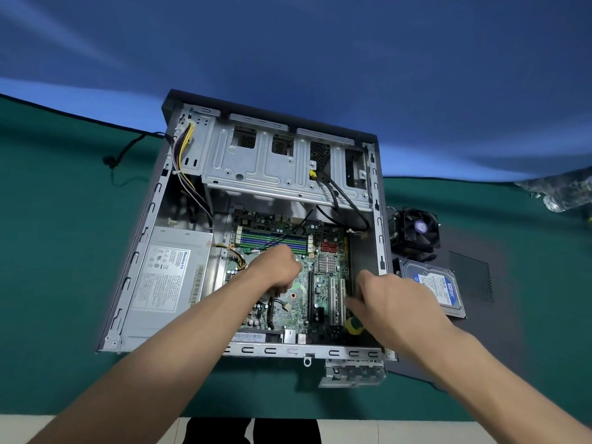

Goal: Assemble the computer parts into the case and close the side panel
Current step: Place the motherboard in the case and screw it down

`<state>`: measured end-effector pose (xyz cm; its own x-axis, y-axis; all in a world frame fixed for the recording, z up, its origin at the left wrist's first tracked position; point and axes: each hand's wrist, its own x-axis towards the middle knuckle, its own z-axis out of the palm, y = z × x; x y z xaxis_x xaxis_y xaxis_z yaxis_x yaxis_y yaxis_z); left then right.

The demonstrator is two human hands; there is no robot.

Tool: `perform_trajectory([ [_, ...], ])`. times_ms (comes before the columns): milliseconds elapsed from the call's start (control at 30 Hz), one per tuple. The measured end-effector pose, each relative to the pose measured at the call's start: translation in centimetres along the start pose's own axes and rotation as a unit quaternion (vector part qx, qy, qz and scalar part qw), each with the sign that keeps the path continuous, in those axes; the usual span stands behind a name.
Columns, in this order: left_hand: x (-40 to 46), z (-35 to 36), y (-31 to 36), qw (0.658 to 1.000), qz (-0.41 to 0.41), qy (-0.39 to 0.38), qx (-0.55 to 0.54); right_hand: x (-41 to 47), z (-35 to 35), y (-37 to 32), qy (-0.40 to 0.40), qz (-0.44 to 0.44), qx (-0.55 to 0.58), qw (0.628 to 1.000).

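The open grey case [379, 200] is lying flat, its long axis running away from the person. Inside it, the left hand [277, 267] is curling over the green motherboard [298, 302]; whether it holds anything I cannot tell. The right hand [389, 302] is gripping a yellow-green screwdriver handle [353, 325] near the case's right wall.

Inside the open grey metal computer case [134, 270], the silver drive cage [282, 161] roofs the far end, and the grey boxy power supply [169, 277] fills the left side. Black cables [346, 200] and yellow-and-violet wires [184, 168] hang across the green motherboard [301, 302]. Open room lies on the green bench [57, 251] left of the case.
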<state>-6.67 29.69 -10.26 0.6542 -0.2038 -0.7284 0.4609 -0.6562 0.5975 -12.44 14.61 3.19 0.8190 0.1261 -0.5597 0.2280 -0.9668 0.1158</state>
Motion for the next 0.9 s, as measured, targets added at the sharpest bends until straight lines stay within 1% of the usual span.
perform_trajectory([
  [133, 0.10, 0.03, -0.07, 1.000, 0.013, 0.012, 0.021, -0.03, -0.50, 0.04, -0.092, 0.002, 0.025, 0.995],
  [167, 0.12, 0.04, -0.09, 0.999, 0.015, 0.017, 0.029, -0.01, -0.36, 0.08, -0.089, -0.007, 0.023, 0.996],
  [200, 0.15, 0.03, -0.10, 0.999, 0.016, 0.020, 0.035, -0.04, -0.24, 0.12, -0.068, -0.011, 0.022, 0.997],
  [267, 0.22, 0.04, -0.11, 0.999, 0.016, 0.022, 0.039, -0.03, -0.14, 0.16, -0.033, 0.006, 0.021, 0.999],
  [333, 0.21, 0.06, -0.09, 0.999, 0.015, 0.021, 0.040, -0.09, -0.12, 0.33, -0.054, 0.020, 0.034, 0.998],
  [400, 0.17, 0.05, -0.13, 0.999, 0.014, 0.021, 0.038, -0.29, -0.30, 0.40, -0.079, 0.013, 0.032, 0.996],
  [500, 0.20, 0.04, -0.18, 0.999, 0.010, 0.018, 0.030, -0.33, -0.02, 0.43, -0.030, -0.001, 0.006, 1.000],
  [533, 0.21, 0.04, -0.18, 0.999, 0.011, 0.017, 0.029, -0.30, -0.05, 0.44, -0.030, 0.006, 0.006, 1.000],
  [567, 0.20, 0.06, -0.18, 0.999, 0.012, 0.016, 0.029, -0.27, -0.18, 0.44, -0.058, 0.013, 0.018, 0.998],
  [633, 0.17, 0.05, -0.16, 0.999, 0.013, 0.016, 0.031, -0.38, -0.61, 0.36, -0.139, 0.021, 0.041, 0.989],
  [667, 0.16, 0.04, -0.16, 0.999, 0.012, 0.017, 0.034, -0.45, -0.69, 0.30, -0.150, 0.011, 0.043, 0.988],
  [700, 0.14, 0.06, -0.16, 0.999, 0.012, 0.019, 0.038, -0.49, -0.59, 0.27, -0.133, -0.001, 0.042, 0.990],
  [800, 0.08, 0.12, -0.15, 0.999, 0.015, 0.019, 0.044, -0.53, -0.45, 0.20, -0.035, -0.006, 0.024, 0.999],
  [833, 0.03, 0.11, -0.17, 0.999, 0.015, 0.019, 0.043, -0.52, -0.46, 0.18, -0.031, 0.000, 0.027, 0.999],
  [900, -0.01, 0.07, -0.15, 0.999, 0.015, 0.020, 0.042, -0.62, -0.66, 0.20, -0.066, 0.004, 0.047, 0.997],
])
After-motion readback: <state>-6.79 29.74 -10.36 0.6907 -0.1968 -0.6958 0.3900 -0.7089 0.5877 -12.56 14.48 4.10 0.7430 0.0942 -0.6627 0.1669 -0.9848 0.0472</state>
